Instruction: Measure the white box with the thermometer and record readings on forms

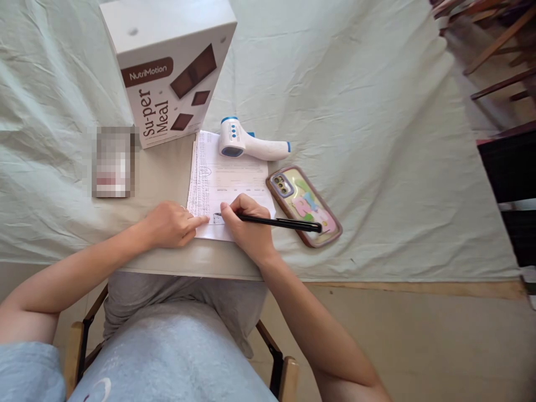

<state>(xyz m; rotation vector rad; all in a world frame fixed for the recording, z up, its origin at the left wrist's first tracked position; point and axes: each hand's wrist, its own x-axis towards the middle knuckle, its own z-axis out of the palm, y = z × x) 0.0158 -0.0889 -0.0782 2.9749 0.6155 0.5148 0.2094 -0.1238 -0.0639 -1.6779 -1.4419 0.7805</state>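
My right hand is closed around a black pen, whose tip is at the lower part of a sheet of paper. The sheet has printed text and dense handwriting down its left side. My left hand holds nothing. Its index finger points out onto the lower left of the paper, close to the pen tip, while the other fingers curl under. Across the paper's top right lies a white infrared thermometer with blue trim. Right of the paper, a phone lies face down in a patterned case, partly beneath the pen's back end.
A tall white and brown NutriMotion box stands behind the paper. Left of the paper is a small blurred-out item. A pale green cloth covers the table. Dark wooden chairs stand at the far right.
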